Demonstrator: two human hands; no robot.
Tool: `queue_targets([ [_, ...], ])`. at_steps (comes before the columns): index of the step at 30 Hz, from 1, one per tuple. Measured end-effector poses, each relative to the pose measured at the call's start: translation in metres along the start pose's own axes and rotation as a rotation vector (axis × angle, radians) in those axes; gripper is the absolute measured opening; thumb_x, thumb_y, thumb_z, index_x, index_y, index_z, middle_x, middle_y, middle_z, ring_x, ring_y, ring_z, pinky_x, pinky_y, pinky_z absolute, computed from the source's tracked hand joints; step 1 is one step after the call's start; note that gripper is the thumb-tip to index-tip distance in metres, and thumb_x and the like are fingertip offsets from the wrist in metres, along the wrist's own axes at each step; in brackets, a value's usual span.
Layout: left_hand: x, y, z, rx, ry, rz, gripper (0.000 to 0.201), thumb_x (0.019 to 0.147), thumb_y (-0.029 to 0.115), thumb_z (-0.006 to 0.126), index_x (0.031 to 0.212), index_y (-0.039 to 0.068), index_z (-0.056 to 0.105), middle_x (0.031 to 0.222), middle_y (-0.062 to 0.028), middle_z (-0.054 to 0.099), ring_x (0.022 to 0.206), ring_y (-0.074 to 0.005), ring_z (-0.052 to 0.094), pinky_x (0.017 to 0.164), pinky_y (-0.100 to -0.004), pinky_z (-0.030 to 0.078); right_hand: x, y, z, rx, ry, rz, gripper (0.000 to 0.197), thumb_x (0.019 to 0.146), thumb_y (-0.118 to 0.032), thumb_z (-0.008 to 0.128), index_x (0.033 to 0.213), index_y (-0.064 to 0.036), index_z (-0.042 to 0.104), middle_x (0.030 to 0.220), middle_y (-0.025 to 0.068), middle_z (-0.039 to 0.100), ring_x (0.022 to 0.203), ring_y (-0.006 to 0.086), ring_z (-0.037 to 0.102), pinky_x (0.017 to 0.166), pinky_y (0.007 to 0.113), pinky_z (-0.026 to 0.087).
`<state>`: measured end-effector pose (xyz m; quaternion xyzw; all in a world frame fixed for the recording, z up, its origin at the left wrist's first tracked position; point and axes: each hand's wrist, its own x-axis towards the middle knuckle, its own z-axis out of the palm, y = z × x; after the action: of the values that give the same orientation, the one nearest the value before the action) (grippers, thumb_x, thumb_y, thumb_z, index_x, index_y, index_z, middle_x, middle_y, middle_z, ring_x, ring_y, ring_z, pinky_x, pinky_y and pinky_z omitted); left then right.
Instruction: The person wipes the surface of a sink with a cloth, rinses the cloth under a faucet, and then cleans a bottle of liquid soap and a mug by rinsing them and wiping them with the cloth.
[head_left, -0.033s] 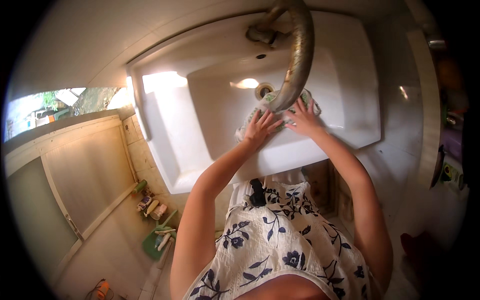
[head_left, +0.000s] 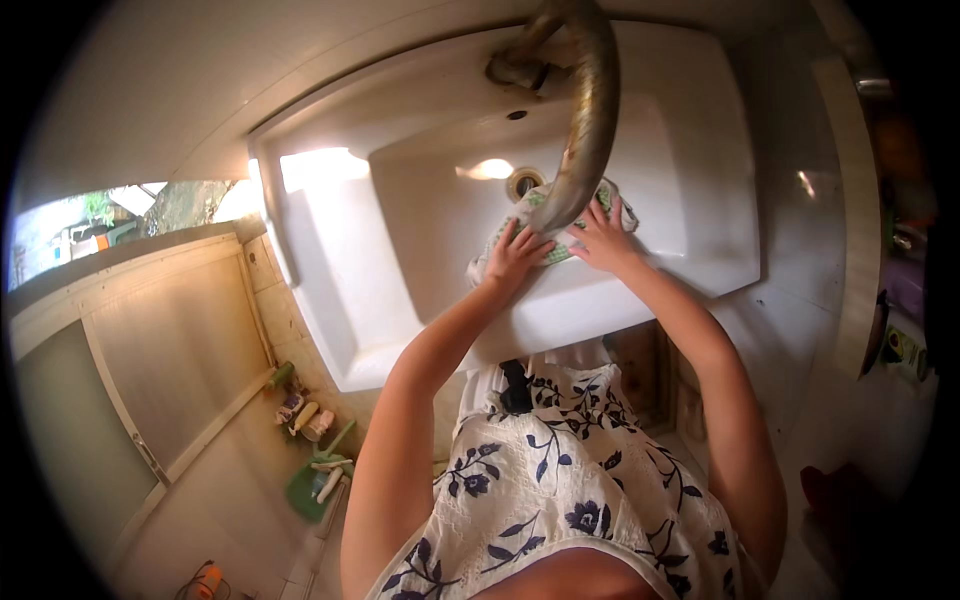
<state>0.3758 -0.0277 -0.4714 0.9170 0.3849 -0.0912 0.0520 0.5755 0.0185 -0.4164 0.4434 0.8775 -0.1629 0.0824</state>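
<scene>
A damp-looking white cloth with a green pattern (head_left: 522, 210) lies bunched in the white sink (head_left: 430, 240), against its near side. My left hand (head_left: 515, 258) rests on the cloth's left part, fingers spread. On the right part my right hand (head_left: 606, 246) presses down with its fingers apart. The curved metal faucet (head_left: 592, 120) arches over the basin, and its spout end hides the cloth's middle. Whether water runs from it I cannot tell.
Just beyond the cloth is the drain (head_left: 525, 184). At the left stands a sliding door panel (head_left: 180, 320) below a bright opening. A green basin (head_left: 310, 490) and several small items lie on the floor there. Shelved goods (head_left: 905, 290) line the far right.
My left hand's fingers have drawn slightly closer together on the cloth. The whole view has shifted a little; both hands stay on the cloth.
</scene>
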Motion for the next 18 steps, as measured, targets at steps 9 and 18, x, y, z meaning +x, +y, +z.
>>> queue_targets([
  [9, 0.036, -0.071, -0.103, 0.194, 0.159, -0.281, 0.053, 0.075, 0.026, 0.041, 0.126, 0.021, 0.030, 0.136, 0.0029, 0.017, 0.125, -0.0137, 0.015, 0.100, -0.0429, 0.014, 0.079, 0.036, -0.079, 0.476, 0.569, -0.222, 0.057, 0.073, -0.014, 0.048, 0.123, -0.0343, 0.031, 0.135, 0.0026, 0.019, 0.123, 0.0193, 0.019, 0.088, 0.056, 0.023],
  [18, 0.063, -0.065, -0.088, -0.299, 0.451, -0.345, 0.058, 0.074, 0.001, 0.040, 0.128, 0.004, 0.021, 0.133, -0.0133, 0.023, 0.123, -0.0264, 0.022, 0.097, -0.0428, 0.023, 0.076, 0.037, -0.083, -0.573, 0.365, -0.164, 0.041, 0.076, -0.024, 0.044, 0.116, -0.0314, 0.041, 0.123, -0.0008, 0.036, 0.114, 0.0145, 0.033, 0.092, 0.046, 0.026],
])
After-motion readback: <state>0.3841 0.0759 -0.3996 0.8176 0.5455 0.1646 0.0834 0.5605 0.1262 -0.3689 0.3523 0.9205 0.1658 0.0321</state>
